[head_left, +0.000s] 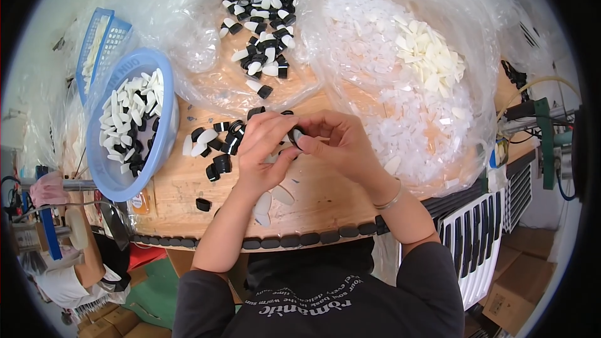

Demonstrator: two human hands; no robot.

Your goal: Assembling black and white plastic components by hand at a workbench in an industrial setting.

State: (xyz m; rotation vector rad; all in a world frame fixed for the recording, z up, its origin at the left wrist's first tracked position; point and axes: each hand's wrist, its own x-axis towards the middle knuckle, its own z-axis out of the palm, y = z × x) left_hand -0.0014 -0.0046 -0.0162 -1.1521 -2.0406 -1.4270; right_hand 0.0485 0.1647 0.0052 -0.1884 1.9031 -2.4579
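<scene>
My left hand [266,150] and my right hand [335,144] meet over the middle of a wooden table [181,188]. Together they pinch a small black ring-shaped cap [294,136] between the fingertips. Just left of my hands lies a loose cluster of black caps and white oval pieces [216,144]. Two white oval pieces [272,200] rest on the wood below my hands. A single black cap [203,204] sits nearer the table's front edge.
A blue plastic basin [125,175] at the left holds black-and-white assembled parts. Clear plastic bags at the back hold assembled parts [260,19], translucent pieces [407,119] and white oval pieces [429,56]. Blue baskets [100,44] stand far left. A row of black caps [282,241] lines the front edge.
</scene>
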